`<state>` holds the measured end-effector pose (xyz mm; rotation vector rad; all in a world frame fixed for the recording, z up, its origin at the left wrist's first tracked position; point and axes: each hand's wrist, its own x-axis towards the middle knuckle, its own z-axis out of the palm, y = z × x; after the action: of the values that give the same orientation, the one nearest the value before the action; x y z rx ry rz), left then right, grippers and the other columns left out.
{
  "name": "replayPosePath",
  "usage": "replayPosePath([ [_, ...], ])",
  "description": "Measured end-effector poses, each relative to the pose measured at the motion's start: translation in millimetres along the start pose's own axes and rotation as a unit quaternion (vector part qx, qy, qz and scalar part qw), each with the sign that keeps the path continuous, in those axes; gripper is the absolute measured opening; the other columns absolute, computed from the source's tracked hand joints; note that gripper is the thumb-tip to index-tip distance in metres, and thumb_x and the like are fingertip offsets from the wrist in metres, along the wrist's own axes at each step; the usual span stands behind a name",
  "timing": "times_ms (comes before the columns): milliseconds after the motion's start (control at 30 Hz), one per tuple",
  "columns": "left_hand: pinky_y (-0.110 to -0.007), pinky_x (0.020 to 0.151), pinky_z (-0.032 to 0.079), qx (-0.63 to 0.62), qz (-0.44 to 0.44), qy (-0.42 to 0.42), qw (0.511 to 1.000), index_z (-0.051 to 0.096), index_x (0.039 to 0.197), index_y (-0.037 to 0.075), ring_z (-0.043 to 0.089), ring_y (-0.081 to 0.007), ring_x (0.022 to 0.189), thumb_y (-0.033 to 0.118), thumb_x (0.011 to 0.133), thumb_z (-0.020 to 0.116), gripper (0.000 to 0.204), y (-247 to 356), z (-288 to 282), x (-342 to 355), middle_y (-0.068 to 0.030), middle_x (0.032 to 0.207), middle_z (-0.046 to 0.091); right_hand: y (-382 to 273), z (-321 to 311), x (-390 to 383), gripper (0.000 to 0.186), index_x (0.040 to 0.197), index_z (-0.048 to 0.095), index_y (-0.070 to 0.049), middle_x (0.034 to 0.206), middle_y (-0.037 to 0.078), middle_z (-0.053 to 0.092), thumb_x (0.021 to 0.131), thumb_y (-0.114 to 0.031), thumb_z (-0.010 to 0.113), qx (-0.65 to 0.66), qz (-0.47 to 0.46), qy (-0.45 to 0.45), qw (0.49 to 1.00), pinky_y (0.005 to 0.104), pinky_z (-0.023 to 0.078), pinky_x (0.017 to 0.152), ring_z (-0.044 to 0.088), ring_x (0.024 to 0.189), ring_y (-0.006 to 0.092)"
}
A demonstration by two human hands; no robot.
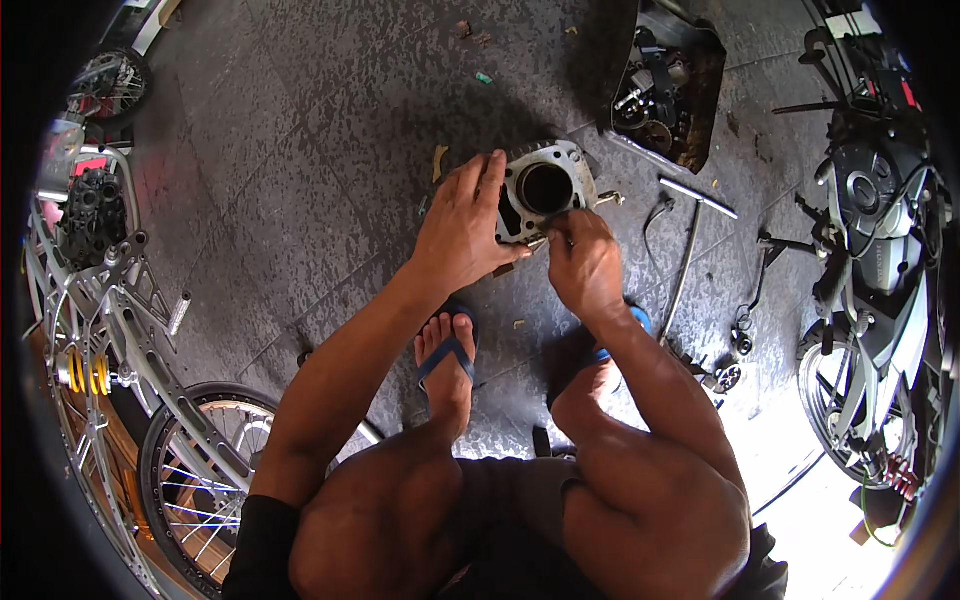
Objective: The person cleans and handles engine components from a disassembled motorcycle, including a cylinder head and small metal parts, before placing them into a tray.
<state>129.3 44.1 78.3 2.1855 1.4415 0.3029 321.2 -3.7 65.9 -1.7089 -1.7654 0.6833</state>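
An engine cylinder block [573, 158] with a round dark bore sits on the floor in front of my feet, its flat metal face turned up. My left hand [460, 230] is wrapped round its left side, fingers along the far left edge and thumb at the near edge. My right hand [587, 265] is closed in a pinch at the near right edge of that face, close to the bore. Whatever lies between those fingertips is mostly hidden; a small light sliver shows beside them. A small brass-coloured fitting [609, 198] sticks out from the block's right side.
A dark tray [708, 120] of engine parts stands far right. A T-handle wrench [690, 240] and a thin hose [652, 222] lie right of the block. A motorcycle [880, 230] stands at right; a bare frame [135, 320] and spoked wheel [160, 490] are at left. Scraps dot the floor.
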Motion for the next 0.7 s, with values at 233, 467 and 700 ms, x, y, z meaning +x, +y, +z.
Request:
replayPosePath([
  [233,-0.052,0.116,0.042,-0.002,0.003,0.016,1.0,0.028,0.157,-0.001,0.046,-0.0456,0.138,0.037,0.062,0.097,0.123,4,1,1,-0.0237,0.15,0.041,8,-2,1,0.005,0.089,0.065,-0.001,0.088,0.021,0.067,0.087,-0.005,0.063,0.006,0.044,0.022,0.999,0.0521,0.05,0.081,0.064,0.087,0.0425],
  [467,-0.051,0.113,0.044,-0.001,0.017,0.034,0.999,0.03,0.157,-0.001,0.048,-0.0447,0.134,0.039,0.06,0.098,0.124,0,3,-1,-0.0227,0.148,0.043,11,-3,2,0.004,0.088,0.065,-0.001,0.089,0.021,0.067,0.087,-0.005,0.063,0.011,0.011,0.027,1.0,0.0512,0.051,0.079,0.064,0.086,0.0419],
  [700,-0.051,0.112,0.045,-0.006,0.015,0.054,0.998,0.032,0.155,0.001,0.05,-0.0429,0.133,0.043,0.058,0.098,0.125,-1,8,-6,-0.0215,0.147,0.045,7,-2,-2,0.006,0.087,0.065,0.0,0.085,0.022,0.067,0.089,-0.004,0.062,-0.017,-0.029,0.033,0.999,0.0505,0.052,0.073,0.065,0.078,0.0419],
])
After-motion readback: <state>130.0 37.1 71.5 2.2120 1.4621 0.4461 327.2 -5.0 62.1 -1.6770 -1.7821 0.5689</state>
